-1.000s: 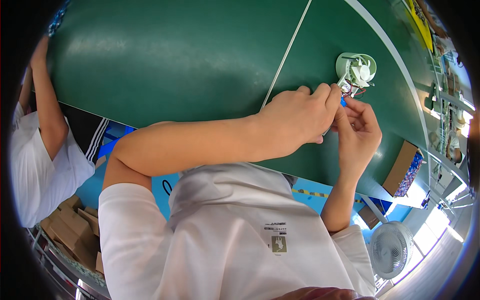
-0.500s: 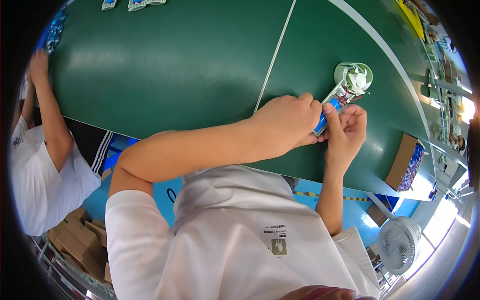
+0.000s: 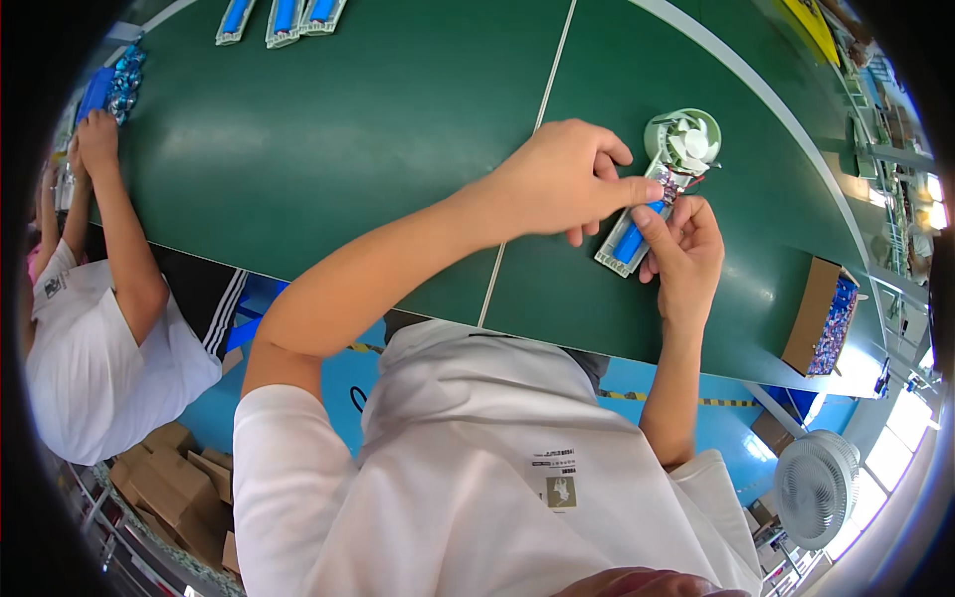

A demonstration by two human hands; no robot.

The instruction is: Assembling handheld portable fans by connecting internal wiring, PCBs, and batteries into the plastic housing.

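An opened handheld fan (image 3: 686,144) lies face up on the green table, pale green shell, white blades, thin red wires. In its handle sits a blue cylindrical battery (image 3: 629,242). My right hand (image 3: 688,244) grips the handle from the right, thumb on the battery's edge and fingers at the side. Over the handle from the left comes my left hand (image 3: 577,179); its thumb tip touches the parts at the battery's upper end, while the index finger stands apart and the other fingers curl. A small circuit board by the wires is partly hidden by that thumb.
Several similar handle shells with blue batteries (image 3: 286,18) lie at the far left. A co-worker's hand (image 3: 97,139) is beside blue parts at the left edge. An open cardboard box (image 3: 811,318) of small parts stands right; a floor fan (image 3: 816,488) is beyond the table.
My left hand has lifted off the handle's lower end and shifted up and left, uncovering the battery. The view has shifted, showing more of the far shells. My right hand keeps its hold.
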